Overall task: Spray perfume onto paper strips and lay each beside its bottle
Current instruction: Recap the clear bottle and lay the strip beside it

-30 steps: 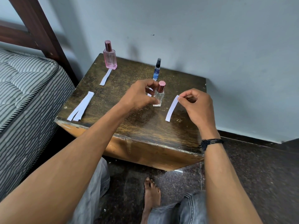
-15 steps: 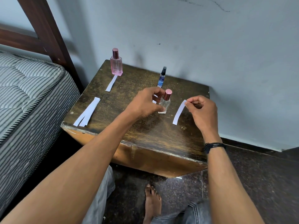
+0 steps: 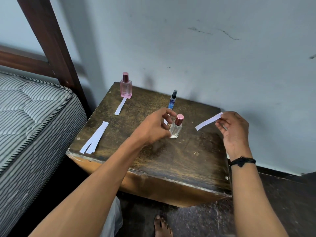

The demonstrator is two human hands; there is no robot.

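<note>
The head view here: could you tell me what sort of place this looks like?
Most likely a bedroom: a striped mattress on a dark wooden bed frame sits beside a worn wooden bedside table pushed against a plain wall.

scuffed grey wall (image 3: 205,48), striped mattress (image 3: 34,117)

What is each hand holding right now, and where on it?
The right hand pinches a paper strip at its upper end. The left hand is at the clear bottle; whether it grips the bottle cannot be told.
</note>
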